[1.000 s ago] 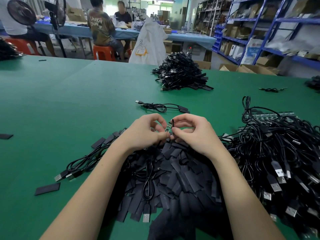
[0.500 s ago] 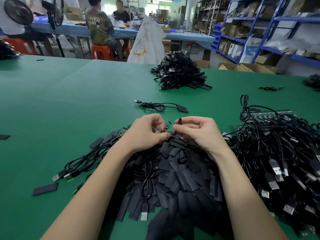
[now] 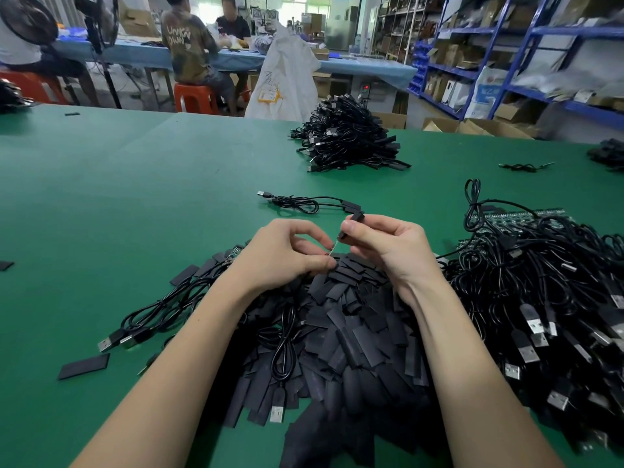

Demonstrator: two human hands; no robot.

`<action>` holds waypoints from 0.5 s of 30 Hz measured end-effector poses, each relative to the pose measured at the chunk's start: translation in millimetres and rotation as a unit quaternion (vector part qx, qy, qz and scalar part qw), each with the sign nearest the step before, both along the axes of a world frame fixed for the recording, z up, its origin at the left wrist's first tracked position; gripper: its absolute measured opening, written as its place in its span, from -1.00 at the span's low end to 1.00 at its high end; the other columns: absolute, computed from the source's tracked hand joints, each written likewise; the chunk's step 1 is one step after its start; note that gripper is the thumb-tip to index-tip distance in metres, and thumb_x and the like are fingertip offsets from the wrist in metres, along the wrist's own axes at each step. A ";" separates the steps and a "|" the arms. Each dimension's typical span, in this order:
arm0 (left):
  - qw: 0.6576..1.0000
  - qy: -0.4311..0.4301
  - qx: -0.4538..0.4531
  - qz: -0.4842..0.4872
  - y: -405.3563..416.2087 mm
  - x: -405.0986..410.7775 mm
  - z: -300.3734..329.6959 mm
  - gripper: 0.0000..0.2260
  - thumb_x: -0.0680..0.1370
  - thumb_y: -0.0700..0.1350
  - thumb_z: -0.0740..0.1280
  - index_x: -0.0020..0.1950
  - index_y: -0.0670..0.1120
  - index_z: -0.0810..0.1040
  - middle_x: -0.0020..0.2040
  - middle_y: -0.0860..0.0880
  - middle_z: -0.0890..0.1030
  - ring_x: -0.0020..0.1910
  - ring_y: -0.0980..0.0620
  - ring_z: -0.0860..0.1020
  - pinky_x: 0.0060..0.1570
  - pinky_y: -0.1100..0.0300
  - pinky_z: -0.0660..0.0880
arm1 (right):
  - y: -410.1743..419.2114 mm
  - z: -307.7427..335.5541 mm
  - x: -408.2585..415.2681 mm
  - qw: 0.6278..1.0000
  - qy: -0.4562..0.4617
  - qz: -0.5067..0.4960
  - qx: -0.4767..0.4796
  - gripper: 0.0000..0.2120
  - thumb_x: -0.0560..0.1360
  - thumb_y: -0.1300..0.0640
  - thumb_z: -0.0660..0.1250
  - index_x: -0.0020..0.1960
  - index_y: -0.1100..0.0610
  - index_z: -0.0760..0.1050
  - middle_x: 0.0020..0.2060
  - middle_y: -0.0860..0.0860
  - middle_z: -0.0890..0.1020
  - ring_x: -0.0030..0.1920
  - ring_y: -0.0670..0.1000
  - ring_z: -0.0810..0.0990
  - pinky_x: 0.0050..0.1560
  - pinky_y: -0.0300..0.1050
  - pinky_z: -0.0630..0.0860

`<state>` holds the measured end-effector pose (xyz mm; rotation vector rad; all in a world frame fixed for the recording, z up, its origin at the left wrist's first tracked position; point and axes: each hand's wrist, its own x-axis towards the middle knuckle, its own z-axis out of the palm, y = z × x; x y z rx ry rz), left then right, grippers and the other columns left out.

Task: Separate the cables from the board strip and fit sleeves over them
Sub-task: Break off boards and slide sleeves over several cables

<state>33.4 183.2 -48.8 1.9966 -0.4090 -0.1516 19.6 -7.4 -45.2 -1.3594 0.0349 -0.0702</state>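
Above a heap of flat black sleeves (image 3: 341,329), my left hand (image 3: 283,253) pinches a cable's small board end (image 3: 332,248) between thumb and fingers. My right hand (image 3: 388,246) pinches a black sleeve (image 3: 353,224) close above that board end. The cable itself drops from my left hand and is lost among the sleeves. To the right lies a tangle of black USB cables (image 3: 547,298) on green board strips (image 3: 526,216).
One sleeved cable (image 3: 304,202) lies just beyond my hands, and a stack of cables (image 3: 347,136) sits further back. Loose cables (image 3: 152,319) and stray sleeves (image 3: 84,366) lie to the left on the green table (image 3: 118,197). People sit at a far blue table.
My right hand has lifted the sleeve slightly up and to the right of the board end, and my hands have drawn a little apart.
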 end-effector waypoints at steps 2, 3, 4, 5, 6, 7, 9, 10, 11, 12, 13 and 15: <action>1.000 -0.001 -0.003 -0.002 0.2 0.8 -0.7 -0.83 0.42 -0.09 0.60 -0.07 0.05 0.67 -0.21 0.02 0.74 -0.34 0.16 0.59 -0.19 0.23 0.46 | 2.3 0.1 -0.4 1.000 -0.001 -0.001 -0.006 -0.84 0.29 0.17 0.63 -0.15 0.16 0.73 -0.18 0.10 0.76 -0.17 -0.04 0.75 -0.24 -0.29 0.60; 1.000 -0.002 -0.005 -0.002 0.3 1.2 -1.0 -0.83 0.41 -0.08 0.60 -0.07 0.06 0.67 -0.21 0.02 0.74 -0.33 0.16 0.59 -0.18 0.22 0.46 | 3.0 0.0 -0.6 1.000 -0.002 0.001 -0.007 -0.89 0.32 0.19 0.62 -0.18 0.15 0.74 -0.19 0.09 0.76 -0.18 -0.04 0.74 -0.24 -0.29 0.60; 1.000 -0.002 -0.006 -0.002 0.5 1.4 -1.1 -0.83 0.41 -0.07 0.60 -0.08 0.06 0.67 -0.21 0.02 0.74 -0.32 0.16 0.60 -0.17 0.21 0.47 | 3.8 0.5 -1.1 1.000 -0.004 0.003 -0.006 -0.93 0.33 0.21 0.62 -0.22 0.12 0.75 -0.20 0.07 0.76 -0.18 -0.05 0.74 -0.23 -0.29 0.60; 1.000 -0.002 -0.008 -0.002 0.7 1.7 -1.0 -0.83 0.41 -0.07 0.60 -0.08 0.07 0.67 -0.21 0.02 0.74 -0.32 0.15 0.61 -0.18 0.22 0.46 | 4.0 0.7 -1.3 1.000 -0.007 0.003 -0.008 -0.93 0.34 0.22 0.61 -0.25 0.08 0.75 -0.21 0.06 0.76 -0.19 -0.06 0.74 -0.23 -0.29 0.60; 1.000 -0.001 -0.010 -0.003 0.7 1.9 -1.0 -0.83 0.41 -0.07 0.60 -0.08 0.08 0.67 -0.21 0.02 0.74 -0.31 0.15 0.61 -0.20 0.23 0.46 | 4.0 0.9 -1.4 1.000 -0.010 0.001 -0.009 -0.90 0.34 0.22 0.61 -0.27 0.05 0.75 -0.21 0.06 0.76 -0.20 -0.06 0.74 -0.23 -0.29 0.60; 1.000 0.001 -0.013 -0.003 0.8 1.9 -0.9 -0.83 0.41 -0.07 0.60 -0.08 0.08 0.66 -0.21 0.02 0.74 -0.31 0.15 0.61 -0.23 0.26 0.46 | 3.6 1.1 -1.5 1.000 -0.010 0.000 -0.010 -0.89 0.35 0.22 0.61 -0.28 0.05 0.75 -0.21 0.06 0.76 -0.20 -0.06 0.73 -0.23 -0.29 0.60; 1.000 0.004 -0.024 -0.008 1.0 1.8 -0.6 -0.83 0.41 -0.10 0.60 -0.09 0.07 0.67 -0.21 0.01 0.74 -0.33 0.16 0.61 -0.29 0.35 0.44 | 3.3 1.9 -2.2 1.000 -0.005 0.007 -0.005 -0.92 0.34 0.21 0.62 -0.26 0.07 0.75 -0.20 0.07 0.76 -0.20 -0.06 0.73 -0.23 -0.30 0.60; 0.999 0.006 -0.031 -0.012 1.2 1.6 -0.5 -0.83 0.41 -0.12 0.60 -0.10 0.06 0.67 -0.21 0.00 0.74 -0.33 0.16 0.61 -0.28 0.37 0.44 | 3.2 2.3 -2.5 1.000 -0.002 0.015 0.000 -0.93 0.31 0.18 0.62 -0.25 0.07 0.76 -0.20 0.07 0.76 -0.19 -0.06 0.73 -0.23 -0.30 0.60; 0.999 0.009 -0.039 -0.016 1.5 1.5 -0.1 -0.83 0.41 -0.14 0.60 -0.10 0.05 0.67 -0.21 -0.01 0.74 -0.32 0.15 0.61 -0.25 0.36 0.46 | 2.5 2.6 -2.9 1.000 0.003 0.025 0.007 -0.91 0.27 0.15 0.62 -0.25 0.06 0.76 -0.19 0.06 0.76 -0.19 -0.06 0.73 -0.23 -0.30 0.60; 0.999 0.013 -0.046 -0.020 1.9 1.2 0.2 -0.83 0.41 -0.16 0.60 -0.10 0.04 0.68 -0.20 -0.01 0.74 -0.31 0.14 0.62 -0.21 0.34 0.48 | 1.7 2.9 -3.2 0.999 0.010 0.034 0.015 -0.90 0.23 0.13 0.62 -0.26 0.04 0.76 -0.19 0.04 0.76 -0.18 -0.06 0.73 -0.23 -0.31 0.60; 0.998 0.016 -0.050 -0.024 2.3 1.1 0.8 -0.83 0.41 -0.17 0.60 -0.10 0.04 0.68 -0.20 -0.02 0.74 -0.29 0.14 0.62 -0.16 0.32 0.51 | 0.4 2.9 -3.2 0.999 0.015 0.042 0.021 -0.90 0.22 0.12 0.61 -0.27 0.04 0.75 -0.19 0.04 0.76 -0.17 -0.07 0.74 -0.23 -0.31 0.60; 0.998 0.021 -0.054 -0.030 2.6 1.2 1.7 -0.83 0.42 -0.17 0.59 -0.09 0.03 0.69 -0.19 -0.02 0.75 -0.27 0.12 0.63 -0.07 0.26 0.53 | -2.2 3.1 -2.6 0.998 0.024 0.053 0.024 -0.88 0.21 0.11 0.60 -0.25 0.07 0.76 -0.18 0.05 0.76 -0.15 -0.06 0.74 -0.22 -0.31 0.60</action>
